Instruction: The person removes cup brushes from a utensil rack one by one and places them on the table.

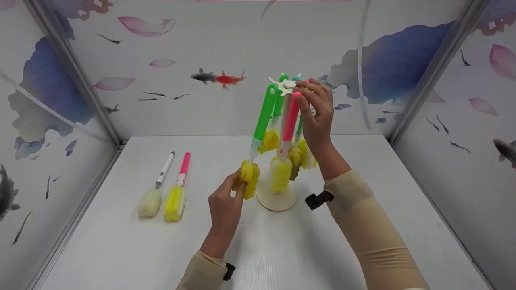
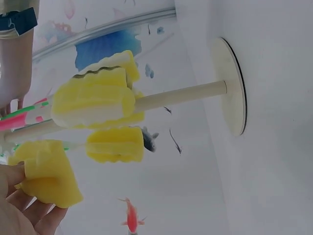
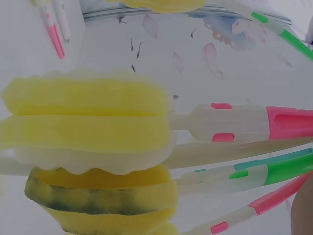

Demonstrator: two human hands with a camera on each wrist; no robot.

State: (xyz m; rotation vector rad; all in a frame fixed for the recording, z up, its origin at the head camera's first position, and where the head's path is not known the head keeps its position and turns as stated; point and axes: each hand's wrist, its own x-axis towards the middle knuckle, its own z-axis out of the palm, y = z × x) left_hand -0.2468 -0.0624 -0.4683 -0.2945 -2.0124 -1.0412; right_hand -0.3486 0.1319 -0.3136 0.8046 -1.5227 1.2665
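My left hand (image 1: 225,199) pinches the yellow sponge head (image 1: 249,177) of a green-handled bottle brush (image 1: 264,117). That brush tilts outward, its handle's top at the left arm of a pale hanging rack (image 1: 277,204). My right hand (image 1: 318,106) holds the rack's top on the right, thumb beside the end of a pink-handled bottle brush (image 1: 290,121). More sponge brushes hang around the post, partly hidden behind it. In the right wrist view, a yellow-and-white sponge head (image 3: 93,117) hangs beside a yellow one with a dark grey layer (image 3: 98,196).
Two brushes lie on the white table (image 1: 161,249) at the left: a white-handled brush with a cream head (image 1: 150,203) and a pink-handled brush with a yellow head (image 1: 174,203). Printed panels (image 1: 242,48) wall the table at the back and sides.
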